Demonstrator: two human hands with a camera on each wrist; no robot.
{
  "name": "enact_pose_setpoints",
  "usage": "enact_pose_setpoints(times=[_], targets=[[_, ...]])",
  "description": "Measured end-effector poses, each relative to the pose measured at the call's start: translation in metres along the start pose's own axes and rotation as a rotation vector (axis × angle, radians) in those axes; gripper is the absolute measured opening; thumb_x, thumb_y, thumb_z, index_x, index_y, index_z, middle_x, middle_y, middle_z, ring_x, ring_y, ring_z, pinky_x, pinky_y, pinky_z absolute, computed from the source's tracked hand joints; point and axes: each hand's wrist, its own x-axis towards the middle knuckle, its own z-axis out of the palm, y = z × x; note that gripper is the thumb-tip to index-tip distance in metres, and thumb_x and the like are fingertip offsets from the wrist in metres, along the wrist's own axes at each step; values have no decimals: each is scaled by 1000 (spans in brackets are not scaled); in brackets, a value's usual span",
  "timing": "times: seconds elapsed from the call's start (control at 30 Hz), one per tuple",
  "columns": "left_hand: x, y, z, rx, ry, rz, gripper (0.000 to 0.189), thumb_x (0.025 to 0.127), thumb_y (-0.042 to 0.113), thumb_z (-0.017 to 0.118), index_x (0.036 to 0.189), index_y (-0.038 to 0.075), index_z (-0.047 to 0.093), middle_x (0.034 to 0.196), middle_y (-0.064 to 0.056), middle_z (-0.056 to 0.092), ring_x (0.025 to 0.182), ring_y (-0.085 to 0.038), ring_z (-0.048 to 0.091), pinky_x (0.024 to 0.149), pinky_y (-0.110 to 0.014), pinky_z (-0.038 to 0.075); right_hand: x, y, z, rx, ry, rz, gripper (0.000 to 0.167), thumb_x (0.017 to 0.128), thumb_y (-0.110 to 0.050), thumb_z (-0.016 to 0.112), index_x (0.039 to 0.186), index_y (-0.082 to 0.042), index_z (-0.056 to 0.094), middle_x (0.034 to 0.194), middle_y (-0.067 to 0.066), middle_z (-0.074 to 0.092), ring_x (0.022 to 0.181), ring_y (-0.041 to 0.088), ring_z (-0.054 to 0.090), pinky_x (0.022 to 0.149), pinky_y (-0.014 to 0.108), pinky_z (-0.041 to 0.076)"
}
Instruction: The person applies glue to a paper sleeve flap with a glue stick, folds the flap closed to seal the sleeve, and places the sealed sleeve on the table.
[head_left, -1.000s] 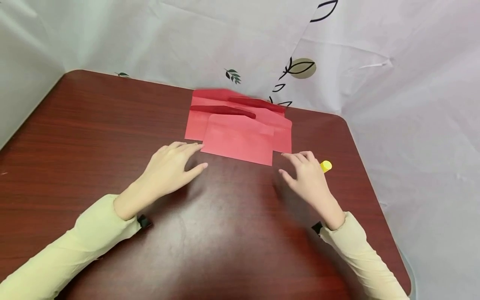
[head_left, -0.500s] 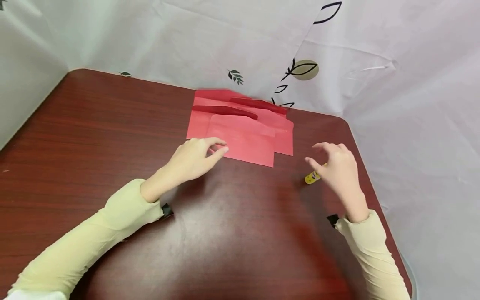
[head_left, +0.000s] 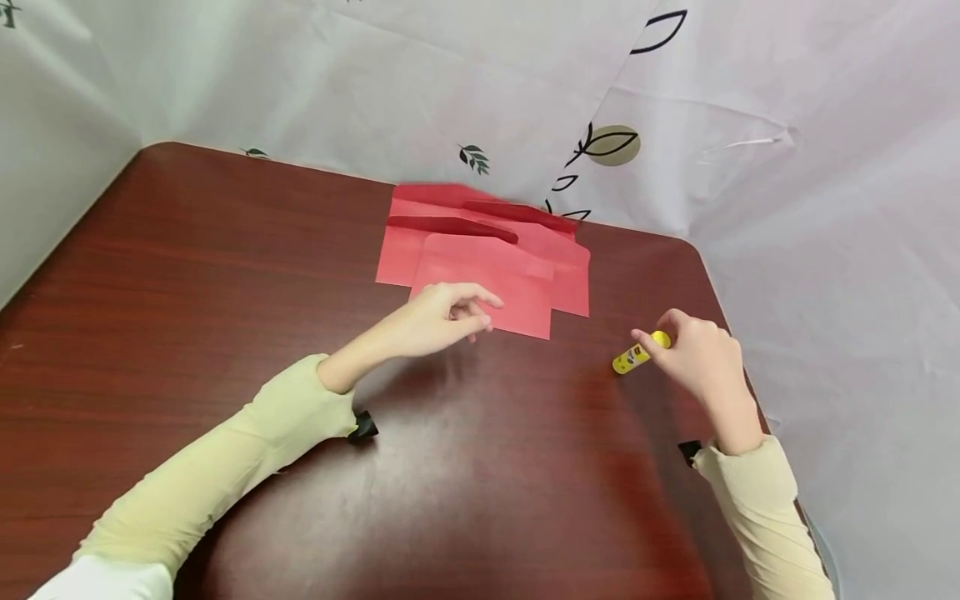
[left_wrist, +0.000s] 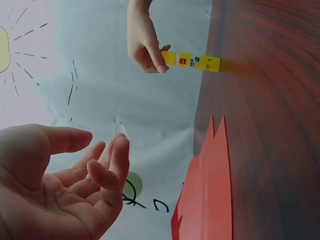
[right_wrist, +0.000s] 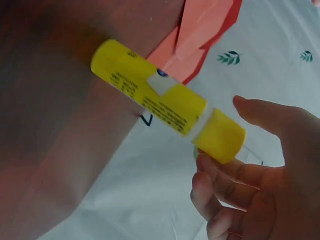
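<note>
A yellow glue stick (head_left: 632, 358) stands upright on the right side of the table, its cap uppermost. My right hand (head_left: 701, 358) is round the cap; in the right wrist view the thumb is apart from it, while the fingertips (right_wrist: 210, 162) are at its other side, perhaps touching. Several red envelopes (head_left: 487, 283) lie overlapped at the back middle, some flaps raised. Over the front envelope's lower left part hovers my left hand (head_left: 438, 321), fingers loosely bent and holding nothing. Its palm and bent fingers show in the left wrist view.
The dark brown wooden table (head_left: 480, 467) has rounded back corners. Behind it and along its right side hangs a pale cloth (head_left: 337, 92) with leaf prints. Black wrist mounts (head_left: 363, 427) show under both sleeves.
My left hand has moved right, over the front envelope. My right hand has gone right, away from the envelopes, to the glue stick's cap. Envelopes and glue stick stay in place.
</note>
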Motion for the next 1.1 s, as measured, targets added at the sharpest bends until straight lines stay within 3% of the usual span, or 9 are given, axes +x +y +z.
enact_pose_setpoints(times=[0.13,0.27,0.43,0.67,0.9,1.1], targets=[[3,-1,4,-8,3,6,29,93,12,58,121,11,63,94,-2,71,80,-23,67,69,-28,50,-3,-1,5,-3,-12,-9,29,82,-35,72,86,-7,64,55,3,52,48,20,42,42,28,28],[5,-2,7,-14,-5,-7,29,93,13,58,122,12,62,97,-3,71,88,-28,68,75,-29,52,-2,-3,4,6,-19,-9,24,79,-29,74,83,-8,64,56,3,54,48,20,42,42,28,28],[4,-2,9,7,5,5,30,93,13,58,123,12,62,103,-7,72,94,-24,68,85,-33,53,-1,-10,1,16,-5,-27,18,78,-23,74,83,-9,65,59,3,55,50,20,43,42,29,28],[3,-4,15,8,2,25,31,92,14,62,123,9,62,107,-11,71,94,-18,69,89,-33,53,-5,-24,-2,54,76,-102,20,79,-23,76,89,-8,67,64,4,59,51,17,44,43,27,30],[3,-5,22,-22,-30,47,32,91,12,64,122,8,61,113,-8,70,102,-15,67,91,-29,53,-7,-44,-3,84,132,-157,21,81,-26,76,91,-10,67,66,2,58,54,14,44,46,28,33],[3,-4,29,20,0,84,34,88,15,68,121,10,62,115,-4,70,105,-19,66,92,-33,53,-9,-64,-4,125,191,-250,23,79,-28,77,92,-12,67,69,0,58,58,12,45,49,29,37]])
